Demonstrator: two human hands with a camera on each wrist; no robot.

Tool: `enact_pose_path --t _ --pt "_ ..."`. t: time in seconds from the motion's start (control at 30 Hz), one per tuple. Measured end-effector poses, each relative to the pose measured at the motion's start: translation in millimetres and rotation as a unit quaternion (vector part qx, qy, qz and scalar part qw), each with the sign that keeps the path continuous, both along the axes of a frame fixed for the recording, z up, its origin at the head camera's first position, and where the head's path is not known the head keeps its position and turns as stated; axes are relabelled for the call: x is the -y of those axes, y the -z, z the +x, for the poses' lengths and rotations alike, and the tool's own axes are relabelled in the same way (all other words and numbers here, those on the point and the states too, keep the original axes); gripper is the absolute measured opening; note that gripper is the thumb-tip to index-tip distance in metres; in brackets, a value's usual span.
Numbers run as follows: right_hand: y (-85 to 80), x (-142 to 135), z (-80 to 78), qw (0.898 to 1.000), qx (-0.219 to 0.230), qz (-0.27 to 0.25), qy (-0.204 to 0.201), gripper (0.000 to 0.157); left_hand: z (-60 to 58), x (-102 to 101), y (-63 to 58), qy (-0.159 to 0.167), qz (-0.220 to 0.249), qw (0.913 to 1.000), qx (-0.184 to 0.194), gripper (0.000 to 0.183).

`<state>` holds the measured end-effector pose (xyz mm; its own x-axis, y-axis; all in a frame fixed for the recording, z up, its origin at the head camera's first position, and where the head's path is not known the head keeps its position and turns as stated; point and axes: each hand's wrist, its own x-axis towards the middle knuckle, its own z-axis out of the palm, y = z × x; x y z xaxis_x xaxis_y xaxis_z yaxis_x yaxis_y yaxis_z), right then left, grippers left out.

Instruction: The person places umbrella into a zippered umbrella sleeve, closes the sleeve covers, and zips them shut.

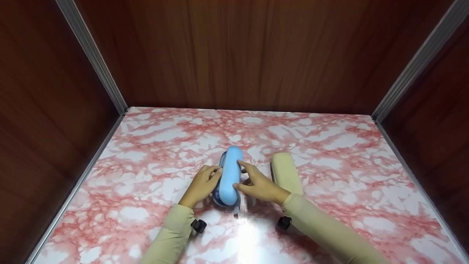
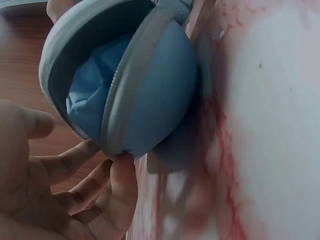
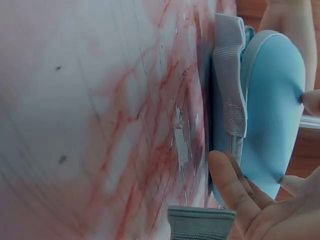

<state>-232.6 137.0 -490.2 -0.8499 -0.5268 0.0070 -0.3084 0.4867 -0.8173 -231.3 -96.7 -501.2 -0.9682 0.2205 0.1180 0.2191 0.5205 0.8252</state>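
A light blue zip glasses case [image 1: 231, 176] lies on the table between both hands, its lid partly raised on the left side. Folded blue cloth [image 2: 95, 75] shows inside, in the left wrist view. At the gaping edge, my left hand [image 1: 203, 183] holds the case with curled fingertips along the zip rims, its thumb apart. Across the lid, my right hand [image 1: 258, 183] grips the other side; thumb and index finger press into the blue shell, and other fingers reach low by the grey strap [image 3: 230, 75].
A pale yellow case [image 1: 287, 172] lies just right of the blue one, beside my right wrist. The table [image 1: 146, 220] has a red and white marbled top. Dark wooden panels [image 1: 234, 55] enclose its back and sides.
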Motion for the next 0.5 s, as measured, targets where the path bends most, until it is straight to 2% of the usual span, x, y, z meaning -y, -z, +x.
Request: enact_pose_path --t 0.1,0.33,0.5 --pt "-0.4 -0.4 0.1 1.0 -0.009 0.02 -0.005 0.09 0.5 0.1 0.6 0.004 0.002 0.9999 0.009 0.047" --pt "-3.8 0.6 -0.6 0.996 -0.034 0.078 -0.002 0.094 -1.4 -0.4 2.4 0.009 0.017 0.9996 -0.018 0.047" --pt "-6.3 3.7 -2.7 0.994 -0.037 0.106 0.006 0.095 -2.8 0.1 3.4 0.009 0.024 0.9994 -0.023 0.045"
